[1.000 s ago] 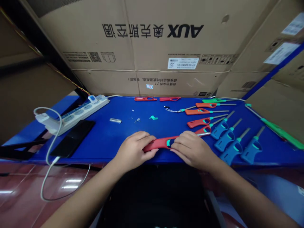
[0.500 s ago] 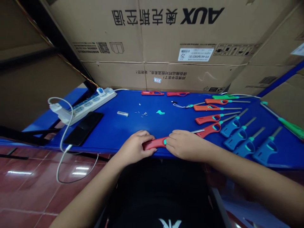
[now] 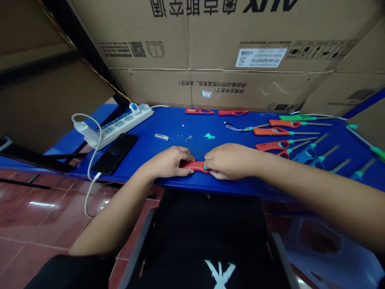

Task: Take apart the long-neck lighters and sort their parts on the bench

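One red lighter (image 3: 195, 165) is lying at the near edge of the blue table (image 3: 168, 120). My left hand (image 3: 170, 161) and right hand (image 3: 230, 161) are curled shut, gripping it. It is looking light and stiff, so I am holding its thick middle.

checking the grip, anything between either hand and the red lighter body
Nothing visible does: the left hand and the right hand both rest directly on the red utility lighter body, with no other object between them and it.
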`<state>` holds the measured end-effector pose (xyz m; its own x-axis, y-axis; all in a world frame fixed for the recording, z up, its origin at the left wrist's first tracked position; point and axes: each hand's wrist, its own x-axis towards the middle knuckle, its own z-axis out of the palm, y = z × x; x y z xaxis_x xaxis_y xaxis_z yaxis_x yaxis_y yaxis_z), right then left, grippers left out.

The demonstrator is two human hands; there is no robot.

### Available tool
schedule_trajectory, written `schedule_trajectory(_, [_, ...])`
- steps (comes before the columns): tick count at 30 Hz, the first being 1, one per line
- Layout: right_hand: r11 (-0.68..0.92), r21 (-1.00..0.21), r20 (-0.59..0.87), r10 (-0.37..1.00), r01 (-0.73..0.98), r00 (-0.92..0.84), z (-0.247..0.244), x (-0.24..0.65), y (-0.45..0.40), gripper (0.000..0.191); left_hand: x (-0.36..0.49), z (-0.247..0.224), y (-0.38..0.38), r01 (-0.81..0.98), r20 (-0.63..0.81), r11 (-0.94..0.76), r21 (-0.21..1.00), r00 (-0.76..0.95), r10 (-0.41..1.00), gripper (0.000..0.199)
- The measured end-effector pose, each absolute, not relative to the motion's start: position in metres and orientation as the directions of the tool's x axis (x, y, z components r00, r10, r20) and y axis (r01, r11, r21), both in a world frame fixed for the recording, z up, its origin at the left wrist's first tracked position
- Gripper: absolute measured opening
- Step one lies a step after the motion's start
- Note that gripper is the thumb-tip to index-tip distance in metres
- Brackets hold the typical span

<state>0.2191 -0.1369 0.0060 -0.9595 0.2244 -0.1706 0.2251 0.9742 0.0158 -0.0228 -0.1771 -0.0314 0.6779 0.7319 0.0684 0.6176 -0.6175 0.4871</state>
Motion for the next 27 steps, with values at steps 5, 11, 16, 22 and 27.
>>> schedule_trajectory(5, [0.894,-0.12,0.042,0.438,0.431,-0.898,-0.016,0.258,-0.13,0.039,-0.027,-0.048,-0.201,0.682,0.159,-0.493,0.54,0.492,0.856,0.029])
schedule_trajectory(11, [0.856,-0.067,0.208,0.514,0.512,-0.832,-0.058,0.26,-0.158,0.033,-0.029,-0.053,-0.217,0.689,0.168,-0.482,0.541,0.473,0.865,0.033])
schedule_trajectory(16, [0.883,0.026,0.24,0.45,0.469,-0.86,-0.063,0.259,-0.166,0.032,-0.033,-0.053,-0.219,0.666,0.14,-0.463,0.585,0.479,0.867,0.033])
schedule_trajectory(22, [0.842,0.101,0.189,0.506,0.53,-0.841,-0.063,0.255,-0.17,0.026,-0.033,-0.049,-0.222,0.675,0.12,-0.475,0.565,0.502,0.856,0.034])
schedule_trajectory(27, [0.802,0.12,0.077,0.579,0.584,-0.811,-0.048,0.241,-0.178,0.024,-0.022,-0.032,-0.218,0.733,0.053,-0.567,0.376,0.594,0.803,0.037])
